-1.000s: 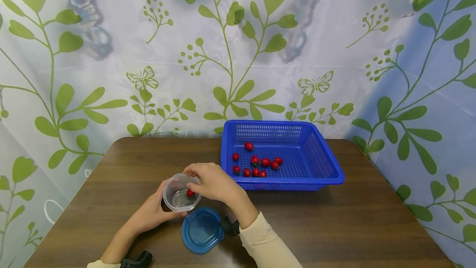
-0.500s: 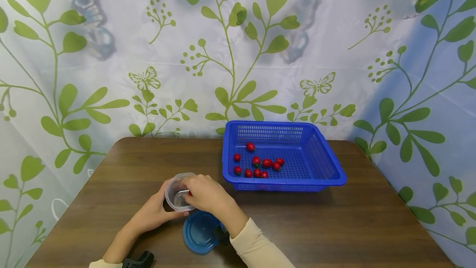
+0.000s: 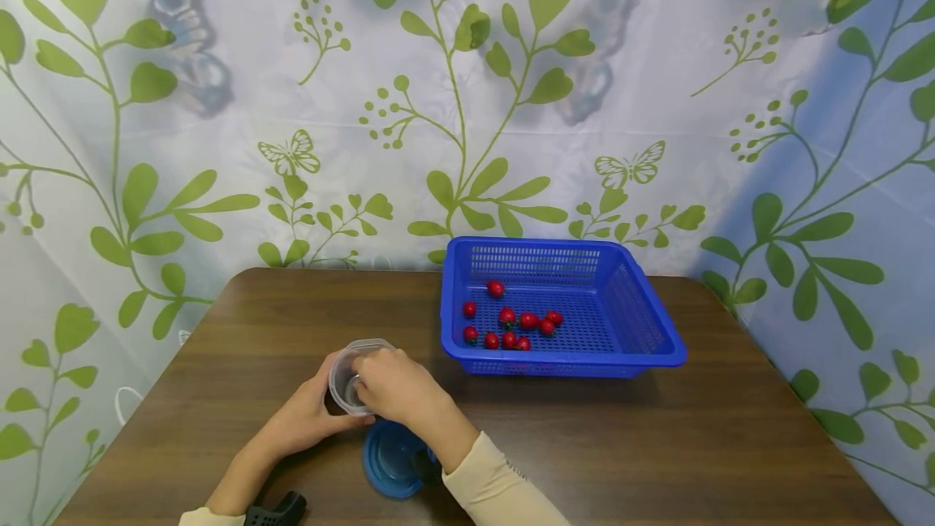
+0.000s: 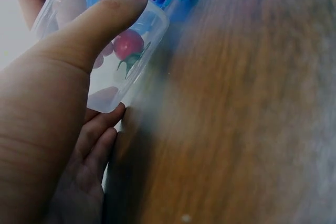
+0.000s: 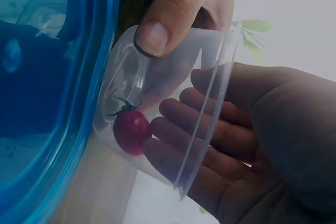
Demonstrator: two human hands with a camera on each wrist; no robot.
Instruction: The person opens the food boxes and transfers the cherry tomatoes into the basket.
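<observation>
My left hand (image 3: 299, 420) holds a clear plastic container (image 3: 342, 388) tilted over the table, with the thumb on the outside of its wall. Reaching in through the container's mouth is my right hand (image 3: 394, 384). In the right wrist view, a cherry tomato (image 5: 131, 132) with a green stem lies near the container's bottom. Loosely extended fingers (image 5: 176, 135) reach it with their tips, while the thumb stands apart from it. That tomato (image 4: 128, 44) shows through the wall in the left wrist view, but in the head view my right hand hides it.
A round blue lid (image 3: 383, 469) lies on the table, partly under my right forearm. Toward the back right stands a blue perforated basket (image 3: 570, 359) with several cherry tomatoes (image 3: 529, 321) in its left half. Behind the wooden table (image 3: 657, 437) hangs a leaf-patterned curtain (image 3: 409, 23).
My right hand has moved left and deeper into the container. The tomato at its fingertips, seen from the head a second ago, is now covered. My left hand keeps its hold.
</observation>
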